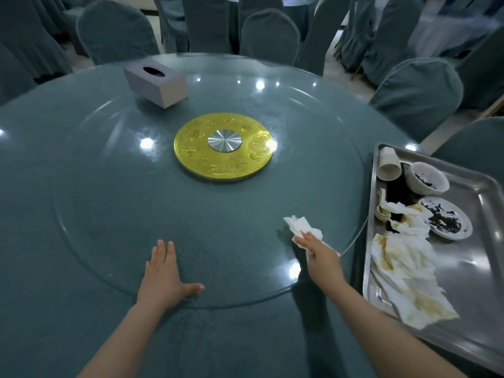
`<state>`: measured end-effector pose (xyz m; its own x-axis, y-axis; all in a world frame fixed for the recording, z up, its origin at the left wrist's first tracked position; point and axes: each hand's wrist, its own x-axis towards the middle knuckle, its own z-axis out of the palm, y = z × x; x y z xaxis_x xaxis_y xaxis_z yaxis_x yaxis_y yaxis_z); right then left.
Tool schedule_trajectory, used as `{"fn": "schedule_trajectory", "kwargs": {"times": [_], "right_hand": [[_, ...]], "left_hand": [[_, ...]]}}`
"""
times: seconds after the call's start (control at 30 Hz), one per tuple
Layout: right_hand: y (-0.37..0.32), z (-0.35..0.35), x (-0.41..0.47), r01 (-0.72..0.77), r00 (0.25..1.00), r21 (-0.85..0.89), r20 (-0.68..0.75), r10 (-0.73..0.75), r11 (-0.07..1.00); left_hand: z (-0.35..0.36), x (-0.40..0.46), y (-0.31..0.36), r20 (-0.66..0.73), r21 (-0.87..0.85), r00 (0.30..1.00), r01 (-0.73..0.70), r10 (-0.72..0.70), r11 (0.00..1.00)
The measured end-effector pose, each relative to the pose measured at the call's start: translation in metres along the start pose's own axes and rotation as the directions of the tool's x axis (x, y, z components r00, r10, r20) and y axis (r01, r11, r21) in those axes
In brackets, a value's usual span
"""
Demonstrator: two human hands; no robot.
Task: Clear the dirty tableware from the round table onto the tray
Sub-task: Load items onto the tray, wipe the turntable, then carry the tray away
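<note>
My left hand [163, 271] lies flat with straight fingers on the near edge of the glass turntable [109, 186]. My right hand [319, 252] presses a crumpled white tissue [300, 227] onto the glass near its right edge. A steel tray [469, 301] sits at the table's right side. On it lie stacked paper cups [388, 163], a dirty white bowl [426, 178], a dirty small plate [446, 218] and stained tissues [403, 271].
A gold disc with a silver hub [223, 145] marks the turntable's centre. A grey tissue box [155, 81] stands on the glass at the back left. Covered chairs [270, 36] ring the round table [41, 296].
</note>
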<state>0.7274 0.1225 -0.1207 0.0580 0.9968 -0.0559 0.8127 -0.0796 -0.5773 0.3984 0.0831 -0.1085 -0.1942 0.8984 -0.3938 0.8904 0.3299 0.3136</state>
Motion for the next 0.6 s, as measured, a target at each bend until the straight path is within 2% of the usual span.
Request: {"fn": "schedule_trajectory", "kwargs": {"times": [0.13,0.23,0.4,0.6], "right_hand": [[-0.031,0.035,-0.044,0.254,0.944,0.031,0.209,-0.255,0.967],[-0.04,0.042,-0.057,0.315,0.904,0.04,0.291,-0.313,0.948],[-0.03,0.016,-0.049,0.453,0.803,-0.008,0.438,-0.404,0.892],[0.003,-0.007,-0.052,0.38,0.879,-0.052,0.333,-0.342,0.924]], "left_hand": [[0.008,-0.022,0.013,-0.099,-0.057,0.995,-0.02,0.014,0.998],[0.014,-0.04,0.032,-0.119,-0.123,0.992,-0.063,0.048,0.99],[0.017,-0.066,0.059,-0.139,-0.186,0.985,-0.13,0.105,0.974],[0.015,-0.087,0.095,-0.076,-0.19,0.979,-0.199,0.187,0.962]]}}
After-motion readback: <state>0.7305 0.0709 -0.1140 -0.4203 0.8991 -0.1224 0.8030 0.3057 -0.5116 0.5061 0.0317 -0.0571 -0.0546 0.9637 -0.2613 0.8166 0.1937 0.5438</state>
